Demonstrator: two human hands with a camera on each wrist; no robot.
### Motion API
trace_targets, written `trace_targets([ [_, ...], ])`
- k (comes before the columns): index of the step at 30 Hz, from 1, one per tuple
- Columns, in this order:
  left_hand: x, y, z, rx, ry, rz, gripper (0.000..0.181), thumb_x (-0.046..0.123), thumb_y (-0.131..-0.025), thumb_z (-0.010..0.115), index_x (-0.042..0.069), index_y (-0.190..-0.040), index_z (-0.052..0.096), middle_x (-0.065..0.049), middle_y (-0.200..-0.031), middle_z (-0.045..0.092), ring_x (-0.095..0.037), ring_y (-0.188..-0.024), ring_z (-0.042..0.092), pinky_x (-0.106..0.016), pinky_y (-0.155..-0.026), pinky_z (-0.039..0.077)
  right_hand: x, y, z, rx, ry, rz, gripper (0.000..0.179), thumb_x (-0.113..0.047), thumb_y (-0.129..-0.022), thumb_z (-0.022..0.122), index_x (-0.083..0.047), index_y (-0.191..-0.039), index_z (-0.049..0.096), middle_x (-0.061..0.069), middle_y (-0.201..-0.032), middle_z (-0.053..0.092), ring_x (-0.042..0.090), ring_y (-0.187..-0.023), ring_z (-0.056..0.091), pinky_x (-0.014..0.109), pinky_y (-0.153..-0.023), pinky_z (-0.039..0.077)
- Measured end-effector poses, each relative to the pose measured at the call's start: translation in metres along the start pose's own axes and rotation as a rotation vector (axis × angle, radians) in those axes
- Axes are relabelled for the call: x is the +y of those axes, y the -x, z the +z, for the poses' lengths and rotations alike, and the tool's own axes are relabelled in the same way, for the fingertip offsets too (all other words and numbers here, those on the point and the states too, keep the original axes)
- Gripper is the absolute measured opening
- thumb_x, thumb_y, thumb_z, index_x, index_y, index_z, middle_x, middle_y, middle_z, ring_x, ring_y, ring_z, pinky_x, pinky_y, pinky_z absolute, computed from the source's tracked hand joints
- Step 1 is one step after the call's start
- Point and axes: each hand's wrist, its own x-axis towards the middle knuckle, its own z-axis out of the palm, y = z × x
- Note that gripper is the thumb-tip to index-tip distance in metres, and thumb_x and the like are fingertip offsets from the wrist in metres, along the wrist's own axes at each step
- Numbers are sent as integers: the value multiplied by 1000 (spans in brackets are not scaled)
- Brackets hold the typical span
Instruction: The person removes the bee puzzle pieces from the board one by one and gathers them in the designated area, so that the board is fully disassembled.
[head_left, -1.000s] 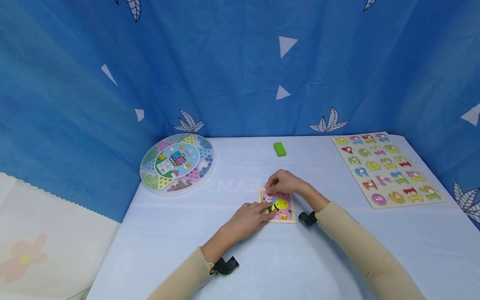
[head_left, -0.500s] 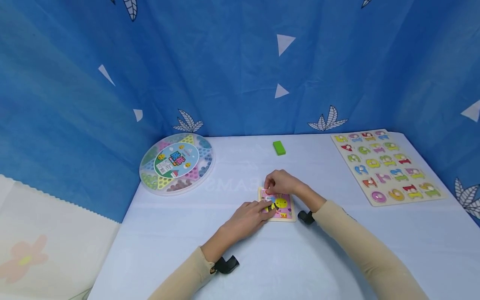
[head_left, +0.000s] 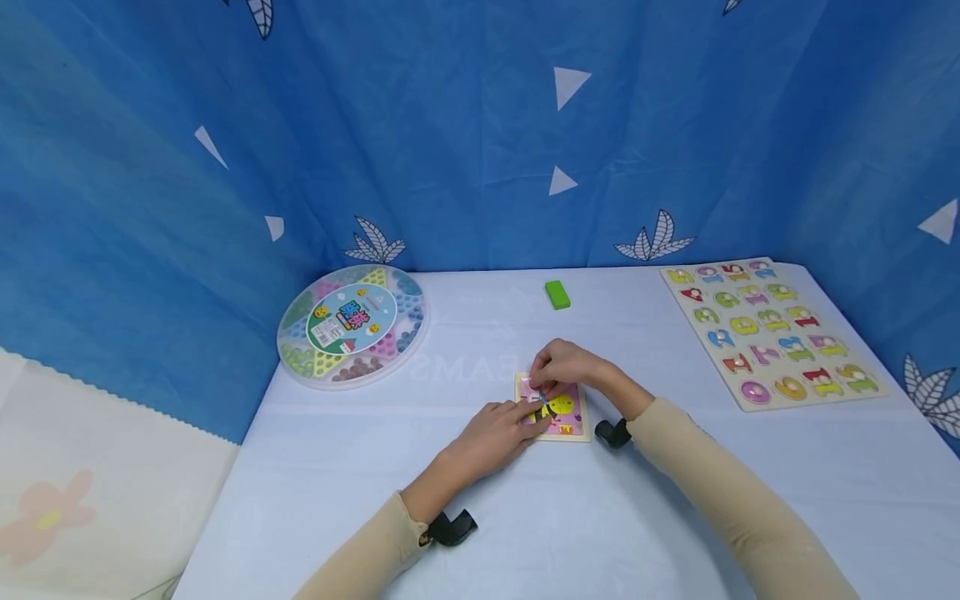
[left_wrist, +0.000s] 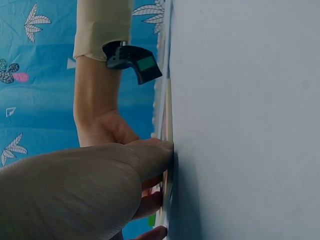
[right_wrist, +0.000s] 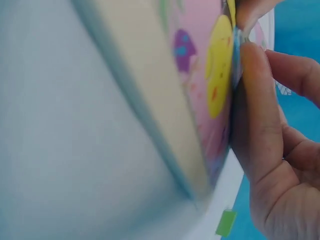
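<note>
Where the left hand rests, the puzzle is partly hidden.

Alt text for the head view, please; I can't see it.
The left hand rests on the left side of a small pink bee puzzle while the right hand works at its far edge. On the white table, a round game box lies left, a green block behind, a number board right.

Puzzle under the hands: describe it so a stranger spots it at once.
Start at the white table, then look near its middle, where the left hand and right hand are. The puzzle lies partly under them, small and squarish. Unlike the number board and round box, it shows one yellow face on pink.
</note>
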Motion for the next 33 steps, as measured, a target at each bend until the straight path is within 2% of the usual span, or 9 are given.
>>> trace_targets([
  [6,1,1,-1,-3,10,2,38,36,-103,47,33,-140,53,4,-148,50,-16,-129,54,-37,-100,49,5,2,-2,28,-26,-39,13,-12,-87,71,1,-89,72,5,-69,66,11,-61,65,26,-64,59],
  [11,1,0,-1,-11,18,-6,38,36,-103,47,32,-140,53,3,-148,49,-17,-131,52,-37,-102,48,6,5,-4,73,2,-59,12,-14,-86,74,-3,-88,76,4,-70,69,11,-59,66,25,-62,59],
  [15,1,0,-1,-27,21,-14,38,36,-103,47,33,-141,52,4,-149,49,-17,-132,52,-38,-103,47,7,5,-4,78,30,-71,13,-15,-86,75,-4,-92,77,4,-74,72,12,-60,66,25,-62,58],
  [22,1,1,-2,-8,-8,6,38,36,-102,50,32,-139,54,4,-146,51,-15,-129,53,-37,-101,49,9,7,-3,100,226,-182,16,-13,-83,77,-9,-98,78,1,-85,74,13,-73,60,23,-69,54],
  [27,1,2,-2,35,-38,27,36,35,-101,51,31,-137,57,3,-143,54,-14,-125,56,-36,-97,51,10,10,-1,134,305,-230,16,-15,-86,75,-11,-101,78,0,-90,75,11,-76,61,22,-72,55],
  [33,1,1,-2,42,-19,24,36,35,-101,51,31,-137,57,3,-144,54,-16,-124,58,-37,-97,51,11,19,-2,185,393,-284,17,-19,-87,74,-12,-101,78,0,-93,76,9,-80,61,19,-72,54],
])
